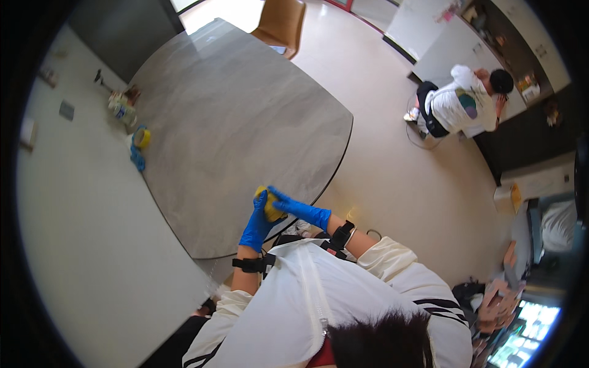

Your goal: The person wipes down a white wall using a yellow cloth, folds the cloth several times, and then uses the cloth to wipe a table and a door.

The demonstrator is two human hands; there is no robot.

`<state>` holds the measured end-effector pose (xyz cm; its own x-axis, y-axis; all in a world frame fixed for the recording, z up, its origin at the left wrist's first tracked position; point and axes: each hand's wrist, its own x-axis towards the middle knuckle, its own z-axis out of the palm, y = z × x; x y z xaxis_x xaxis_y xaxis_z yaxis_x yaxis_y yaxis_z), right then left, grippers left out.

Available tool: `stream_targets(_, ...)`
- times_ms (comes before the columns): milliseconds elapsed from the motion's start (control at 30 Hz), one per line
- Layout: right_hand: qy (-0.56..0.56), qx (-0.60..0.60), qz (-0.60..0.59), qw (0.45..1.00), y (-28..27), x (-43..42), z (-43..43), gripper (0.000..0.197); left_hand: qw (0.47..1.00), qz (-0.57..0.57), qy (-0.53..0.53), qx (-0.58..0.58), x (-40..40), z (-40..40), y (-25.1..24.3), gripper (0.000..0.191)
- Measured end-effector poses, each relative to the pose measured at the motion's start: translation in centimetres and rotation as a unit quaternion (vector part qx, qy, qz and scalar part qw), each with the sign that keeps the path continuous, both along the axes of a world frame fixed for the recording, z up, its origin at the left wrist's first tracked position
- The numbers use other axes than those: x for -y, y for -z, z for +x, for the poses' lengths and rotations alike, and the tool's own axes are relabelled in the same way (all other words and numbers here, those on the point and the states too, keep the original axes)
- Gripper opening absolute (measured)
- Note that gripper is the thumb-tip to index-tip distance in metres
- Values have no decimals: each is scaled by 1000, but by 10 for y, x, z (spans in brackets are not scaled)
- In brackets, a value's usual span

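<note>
Both my hands wear blue rubber gloves and meet at the near edge of a grey marbled table [239,110]. A folded yellow cloth [272,207] lies between them. My left hand [259,224] grips the cloth from the left side and below. My right hand [290,205] rests its fingers against the cloth's upper right side; whether it also grips it I cannot tell.
At the table's left edge by the wall are a yellow tape roll [141,137], a blue item [137,158] and a clear bottle [122,112]. A brown chair [280,25] stands beyond. Another person [462,101] crouches by cabinets at the right.
</note>
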<state>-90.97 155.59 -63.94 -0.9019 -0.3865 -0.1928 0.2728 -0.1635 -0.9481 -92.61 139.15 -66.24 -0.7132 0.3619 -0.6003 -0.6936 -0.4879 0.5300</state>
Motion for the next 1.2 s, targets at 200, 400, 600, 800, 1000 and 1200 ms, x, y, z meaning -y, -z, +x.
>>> stream_targets(200, -96, 112, 52, 988, -35, -118, -29, 47, 919, -320, -142, -182, -10, -43, 61, 47)
stream_targets(400, -76, 186, 38, 979, 0, -259, -52, 46, 531, -797, -122, -259, -47, -51, 90, 56)
stream_targets(600, -60, 195, 42, 978, 2, -402, -95, 44, 430, -889, -101, -120, -133, -67, 84, 61)
stream_targets(800, -83, 221, 62, 970, -10, -496, -154, 46, 419, -897, -80, -116, -233, -89, 92, 66)
stream_targets(1000, -167, 223, 49, 959, 8, -505, -242, 45, 422, -903, -79, 8, -252, -109, 88, 68)
stream_targets(1200, -254, 165, 60, 951, -1, -497, -350, 46, 376, -912, -106, 123, -255, -185, 88, 64)
